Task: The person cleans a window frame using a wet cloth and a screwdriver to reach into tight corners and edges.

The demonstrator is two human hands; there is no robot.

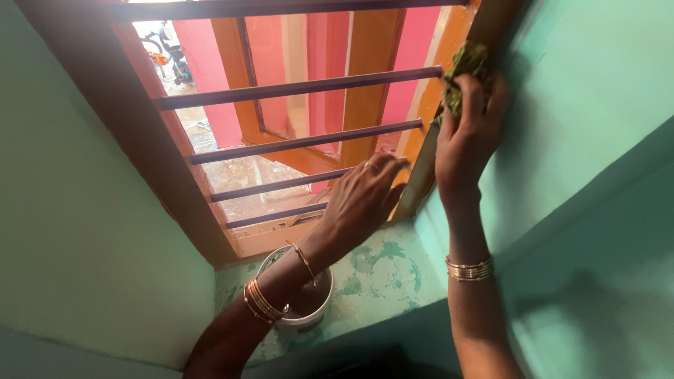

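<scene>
2 hands at a barred window, 1 pressing a green cloth (465, 67) to the frame.

Right hand (469, 133) is closed over the cloth, holding it against the orange window frame (449, 42) high on the right side. Left hand (361, 200) is loosely open, holding nothing, fingers on a purple bar (281, 186). A white bucket (303, 319) sits on the sill (386, 274) right under the left forearm; a dropped elbow could likely tip it, and the stretched right arm may lose the cloth.
</scene>
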